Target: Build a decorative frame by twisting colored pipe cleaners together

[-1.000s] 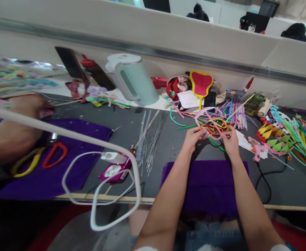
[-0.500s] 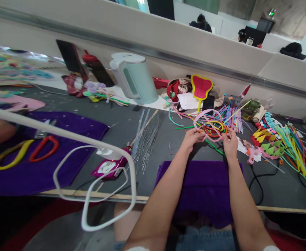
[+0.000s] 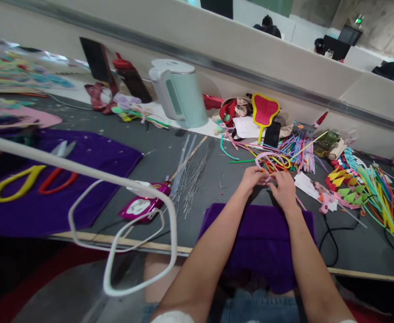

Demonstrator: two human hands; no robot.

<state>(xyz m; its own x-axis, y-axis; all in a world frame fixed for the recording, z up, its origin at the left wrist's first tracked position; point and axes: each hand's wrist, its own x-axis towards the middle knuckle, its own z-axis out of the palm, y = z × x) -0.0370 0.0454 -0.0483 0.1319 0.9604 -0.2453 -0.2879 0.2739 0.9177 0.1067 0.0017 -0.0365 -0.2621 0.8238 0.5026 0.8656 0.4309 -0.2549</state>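
Observation:
A pink pipe cleaner (image 3: 261, 155), bent into a loop, rises from between my hands just above the table. My left hand (image 3: 255, 177) pinches it from the left. My right hand (image 3: 283, 187) is close beside, its fingers bent down onto the same pipe cleaner and hiding part of it. Yellow and orange pipe cleaners (image 3: 282, 160) lie right behind the fingertips. Under my forearms a folded purple cloth (image 3: 257, 224) hangs over the table's front edge.
Thin wires (image 3: 195, 179) and a magenta device (image 3: 145, 204) lie to the left, near a white curved frame (image 3: 173, 233). Scissors (image 3: 59, 179) rest on another purple cloth (image 3: 106, 157). A kettle (image 3: 186, 94) stands behind; a pink glue gun (image 3: 326, 199) with a black cord is right.
My right hand has moved left, close to my left hand. The wide pink loop stretched between them is now smaller and partly covered by the fingers. The view has shifted slightly.

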